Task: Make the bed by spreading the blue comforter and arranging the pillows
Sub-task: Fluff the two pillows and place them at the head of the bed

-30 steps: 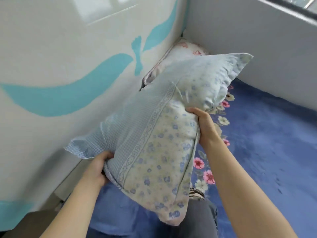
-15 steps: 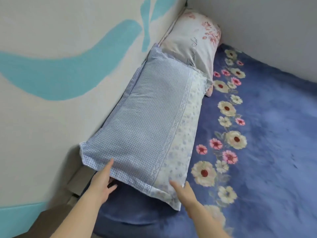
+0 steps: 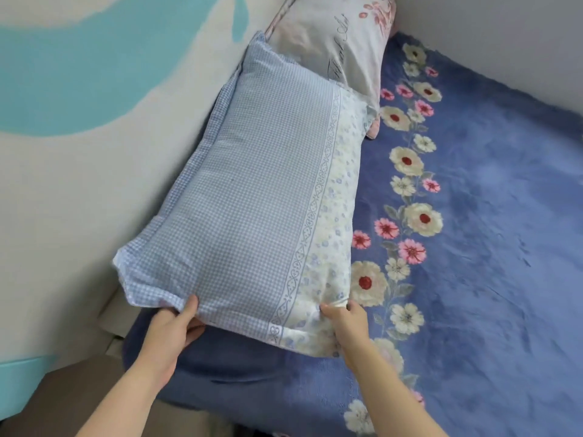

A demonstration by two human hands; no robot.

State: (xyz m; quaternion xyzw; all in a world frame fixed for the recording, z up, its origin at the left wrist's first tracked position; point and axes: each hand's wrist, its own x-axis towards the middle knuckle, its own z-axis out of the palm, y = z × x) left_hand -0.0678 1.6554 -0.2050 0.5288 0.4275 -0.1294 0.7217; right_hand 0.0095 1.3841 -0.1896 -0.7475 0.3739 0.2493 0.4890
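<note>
Nearest, the left hand point(image 3: 170, 331) and right hand point(image 3: 345, 320) each hold a pinching grip on the near hem of the checked pillow point(image 3: 252, 197). It lies flat on the blue comforter point(image 3: 492, 247), its long side against the painted wall point(image 3: 94, 152). Beyond, a floral pillow point(image 3: 334, 48) sits in the corner, its near end tucked under the checked one.
</note>
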